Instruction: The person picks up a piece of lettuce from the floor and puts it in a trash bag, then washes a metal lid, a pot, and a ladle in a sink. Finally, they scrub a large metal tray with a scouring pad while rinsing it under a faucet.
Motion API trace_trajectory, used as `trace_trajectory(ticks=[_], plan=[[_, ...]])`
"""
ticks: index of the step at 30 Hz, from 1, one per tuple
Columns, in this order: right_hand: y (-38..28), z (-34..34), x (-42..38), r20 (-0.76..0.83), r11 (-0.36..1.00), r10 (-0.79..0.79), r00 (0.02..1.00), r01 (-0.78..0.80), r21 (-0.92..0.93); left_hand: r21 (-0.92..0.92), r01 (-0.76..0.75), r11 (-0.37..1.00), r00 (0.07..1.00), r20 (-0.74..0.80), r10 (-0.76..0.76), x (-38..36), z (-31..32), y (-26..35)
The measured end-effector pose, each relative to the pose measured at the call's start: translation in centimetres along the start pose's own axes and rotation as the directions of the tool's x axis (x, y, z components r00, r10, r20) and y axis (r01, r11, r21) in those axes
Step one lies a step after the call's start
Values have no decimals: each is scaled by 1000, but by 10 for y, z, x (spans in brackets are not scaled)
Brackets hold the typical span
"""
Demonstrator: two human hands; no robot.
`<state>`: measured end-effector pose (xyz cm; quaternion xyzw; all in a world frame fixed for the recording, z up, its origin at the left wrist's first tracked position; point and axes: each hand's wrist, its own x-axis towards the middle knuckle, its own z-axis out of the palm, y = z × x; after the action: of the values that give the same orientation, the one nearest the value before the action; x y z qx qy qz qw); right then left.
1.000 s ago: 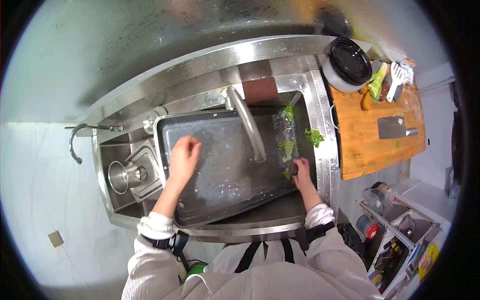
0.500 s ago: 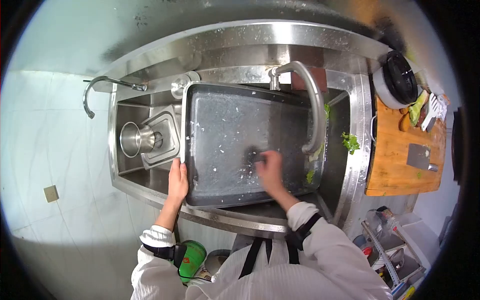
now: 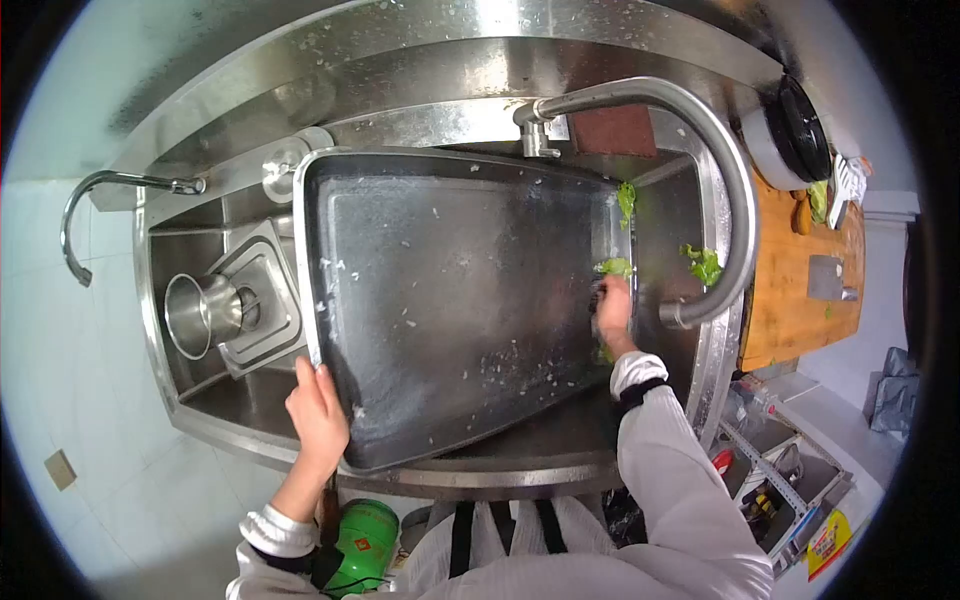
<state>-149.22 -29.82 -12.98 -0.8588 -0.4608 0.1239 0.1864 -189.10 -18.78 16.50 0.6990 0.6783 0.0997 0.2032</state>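
Observation:
A large dark baking tray (image 3: 450, 290) lies slantwise across the sink, wet and dotted with white bits. My left hand (image 3: 318, 408) is closed on its near left rim, thumb along the edge. At the tray's right end is my right hand (image 3: 614, 308), fingers closed around a small dark scrubbing pad (image 3: 597, 296), mostly hidden and blurred. Beside those fingers a green leaf scrap (image 3: 614, 267) sits at the tray's right edge. Another leaf (image 3: 626, 204) hangs at the far right corner.
A curved faucet (image 3: 735, 180) arches over the sink's right side. The left basin holds a metal pot (image 3: 200, 315) and a steel pan lid (image 3: 262, 300). Another faucet (image 3: 130, 180) stands far left. On the right, a wooden board (image 3: 800, 290) bears a cleaver (image 3: 826, 278).
My right hand has moved right with the dark pad, from the tray's middle to its right end. The left hand still grips the rim. The camera view has shifted closer.

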Motion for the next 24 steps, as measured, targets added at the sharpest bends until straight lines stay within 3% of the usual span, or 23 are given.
trace_trajectory(ticks=[1, 3, 5, 7, 8, 9, 10, 11, 12, 13, 14, 17, 18, 20, 21, 24], plan=[[7, 3, 9, -2, 991, 105, 994, -105, -79, 0, -1, 1000, 1000, -9, 1, 0, 0, 0], [10, 15, 15, -37, 984, 70, 997, -75, -163, -2, 26, 1000, 1000, 4, -26, 0, 2, -3], [-5, 14, 0, -129, 978, 208, 970, -210, -7, 16, 26, 1000, 999, 18, -26, 0, 0, -5], [-68, -11, -28, 82, 948, 150, 985, -166, 270, -54, 46, 997, 999, -1, -46, 1, -1, 0], [-114, -26, -50, 80, 920, 8, 997, -38, 391, -72, 38, 997, 999, 0, -38, 0, -2, -1], [-161, -41, -76, 254, 896, -116, 960, -9, 444, -98, 19, 995, 1000, 0, -19, 1, -2, -3], [-212, -66, -93, 267, 798, -415, 870, 207, 566, -110, -25, 994, 1000, -21, 23, 1, 0, -4], [-250, -72, -113, 485, 744, -645, 590, 341, 575, -115, -30, 993, 999, -28, 27, 3, 0, -5], [-278, -60, -144, 95, 390, -774, 626, 353, 851, -128, -34, 991, 999, -27, 31, 2, 0, -5], [-306, -76, -144, 213, 417, -847, 487, 362, 834, -139, -34, 990, 999, -24, 31, 2, 0, -5], [-321, -78, -141, 246, 421, -846, 473, 311, 852, -175, -19, 984, 1000, -14, 17, 1, -1, -4], [-280, -71, -128, 226, 402, -869, 440, 363, 840, -176, -38, 984, 999, -27, 34, 1, 1, -7], [-246, -67, -122, 311, 520, -815, 489, 380, 765, -183, -43, 982, 999, -33, 37, 4, 2, -6], [-157, -60, -112, 423, 730, -652, 629, 371, 574, -158, -11, 987, 1000, -9, 10, 1, 0, -5], [-110, -63, -100, 522, 838, -544, 656, 394, 378, -174, -15, 985, 1000, -13, 13, 1, 0, -5], [10, -37, -70, 625, 897, -384, 680, 435, 77, -147, 35, 989, 999, 25, -31, 1, -1, -4]])
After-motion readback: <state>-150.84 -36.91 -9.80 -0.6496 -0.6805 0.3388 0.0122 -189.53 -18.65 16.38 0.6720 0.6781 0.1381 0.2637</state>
